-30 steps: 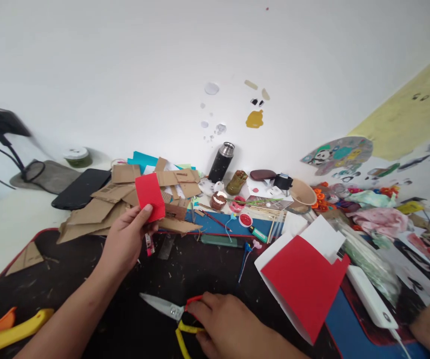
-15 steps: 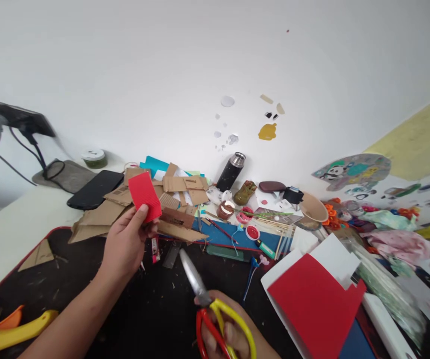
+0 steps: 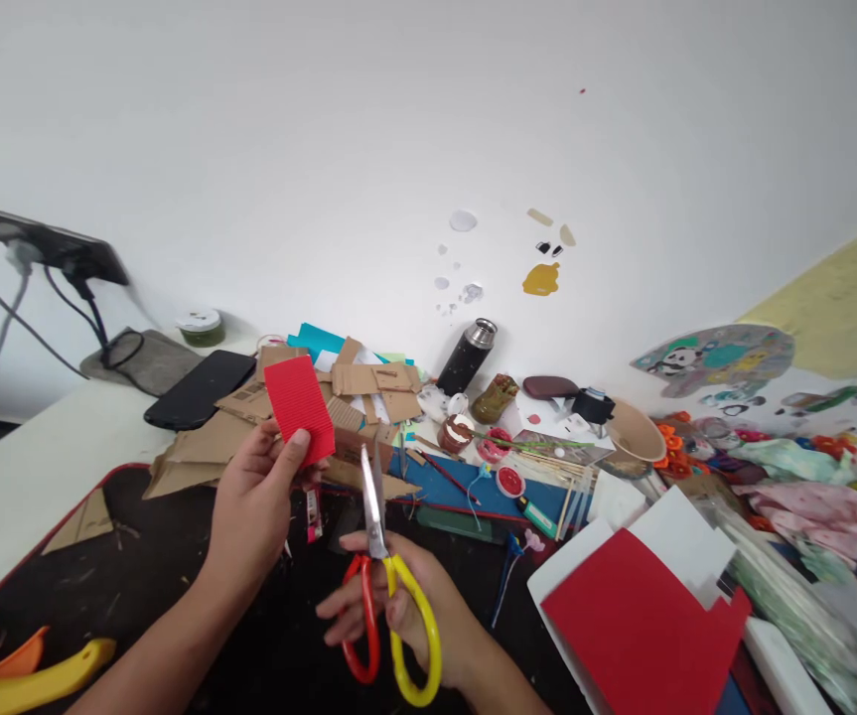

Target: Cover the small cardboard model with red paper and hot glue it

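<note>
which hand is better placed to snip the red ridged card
Probably the right hand: it has the scissors, blades parted and pointing up, a little to the right of the red ridged card. The left hand is occupied, pinching the card's lower part.

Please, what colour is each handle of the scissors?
One red handle and one yellow handle, seen best in the head view.

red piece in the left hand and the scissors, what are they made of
Red piece: seemingly matte corrugated paper or card, from its fine parallel ridges. Scissors: blades probably steel, from their silvery shine; handles likely plastic or plastic-coated, from their glossy red and yellow colour.
</note>
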Available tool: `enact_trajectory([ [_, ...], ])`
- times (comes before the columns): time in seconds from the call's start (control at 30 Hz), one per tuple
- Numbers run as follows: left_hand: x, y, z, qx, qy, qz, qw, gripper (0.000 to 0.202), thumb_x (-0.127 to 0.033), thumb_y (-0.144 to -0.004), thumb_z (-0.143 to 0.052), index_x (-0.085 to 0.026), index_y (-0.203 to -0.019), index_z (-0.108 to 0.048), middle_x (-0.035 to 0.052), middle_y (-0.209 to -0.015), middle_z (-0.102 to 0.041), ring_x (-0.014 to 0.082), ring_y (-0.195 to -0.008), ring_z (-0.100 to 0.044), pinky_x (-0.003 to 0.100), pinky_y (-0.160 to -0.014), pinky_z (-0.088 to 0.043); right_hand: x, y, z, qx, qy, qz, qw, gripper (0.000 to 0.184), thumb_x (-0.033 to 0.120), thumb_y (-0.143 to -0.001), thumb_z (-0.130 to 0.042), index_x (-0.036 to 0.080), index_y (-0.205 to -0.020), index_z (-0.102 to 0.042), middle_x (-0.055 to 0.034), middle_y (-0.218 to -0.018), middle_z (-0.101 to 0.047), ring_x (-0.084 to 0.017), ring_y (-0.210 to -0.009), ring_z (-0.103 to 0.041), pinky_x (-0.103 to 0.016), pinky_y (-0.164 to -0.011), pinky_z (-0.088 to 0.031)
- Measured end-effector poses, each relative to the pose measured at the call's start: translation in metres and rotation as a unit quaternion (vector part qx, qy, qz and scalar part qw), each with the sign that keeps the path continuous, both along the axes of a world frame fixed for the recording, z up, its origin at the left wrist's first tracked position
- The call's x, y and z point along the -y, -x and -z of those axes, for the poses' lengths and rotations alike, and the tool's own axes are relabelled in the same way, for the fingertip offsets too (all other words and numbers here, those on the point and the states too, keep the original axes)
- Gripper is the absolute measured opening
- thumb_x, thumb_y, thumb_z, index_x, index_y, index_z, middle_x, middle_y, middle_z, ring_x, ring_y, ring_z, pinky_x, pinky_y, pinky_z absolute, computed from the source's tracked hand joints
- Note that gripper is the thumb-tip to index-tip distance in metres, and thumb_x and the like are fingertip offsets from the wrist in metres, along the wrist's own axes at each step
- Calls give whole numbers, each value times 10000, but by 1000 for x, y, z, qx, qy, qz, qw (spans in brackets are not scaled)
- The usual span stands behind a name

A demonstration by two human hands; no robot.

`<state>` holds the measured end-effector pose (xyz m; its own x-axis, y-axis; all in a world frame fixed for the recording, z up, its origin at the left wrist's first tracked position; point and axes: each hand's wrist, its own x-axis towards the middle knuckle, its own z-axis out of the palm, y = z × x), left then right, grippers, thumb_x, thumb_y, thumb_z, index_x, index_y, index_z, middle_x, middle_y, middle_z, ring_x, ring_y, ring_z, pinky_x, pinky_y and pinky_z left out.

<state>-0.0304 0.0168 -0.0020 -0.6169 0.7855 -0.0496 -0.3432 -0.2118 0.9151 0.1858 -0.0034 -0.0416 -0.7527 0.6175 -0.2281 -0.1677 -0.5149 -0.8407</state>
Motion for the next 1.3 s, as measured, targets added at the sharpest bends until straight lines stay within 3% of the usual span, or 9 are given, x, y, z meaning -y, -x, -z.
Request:
enact_trajectory([
  [0.1,4,-3,-4,-4,3,-4,1000,585,-618,-780,-996,-249,-1138,-717,-28,-806,-805,155,-578,-691,250,-583,-599,5,6,3,15,11,-5,1000,1101,811,-587,-1076,188,-1414,-701,-167,-1180,-845,-239,-856,-856,-309,-763,-605],
  [0.23,9,-10,-11,-35,13,7,999,593,-626,-815,-973,-256,-1168,-673,-48,-741,-772,168,-555,-697,250,-537,-579,11,15,-2,71,-67,36,995,923,937,-874,-794,165,-1367,-677,-100,-974,-821,-126,-502,-681,-231,-500,-513],
  [0.4,13,-18,-15,-66,13,32,997,562,-612,-861,-930,-254,-1183,-641,-49,-722,-762,188,-557,-716,296,-568,-629,11,25,-9,109,-123,87,983,823,930,-919,-745,181,-1251,-669,-24,-804,-757,-87,-412,-586,-175,-413,-441],
  [0.63,16,-26,-11,-101,20,50,993,493,-588,-909,-872,-250,-1173,-629,-51,-673,-732,191,-554,-725,256,-507,-569,12,33,-7,118,-164,123,972,756,911,-948,-729,192,-1176,-673,28,-731,-661,-77,-400,-556,-163,-395,-422],
  [0.8,18,-30,-8,-103,16,58,993,486,-616,-943,-843,-251,-1165,-612,-64,-655,-700,161,-482,-633,248,-449,-541,13,35,-11,126,-176,127,968,746,917,-955,-713,199,-1158,-690,41,-732,-626,-75,-418,-543,-169,-409,-441],
  [1.3,17,-31,2,-66,0,74,995,429,-559,-960,-865,-251,-1154,-637,-52,-711,-705,157,-581,-686,237,-555,-590,14,36,-11,143,-178,140,964,752,944,-953,-678,208,-1107,-676,62,-691,-581,-75,-390,-514,-175,-389,-435],
])
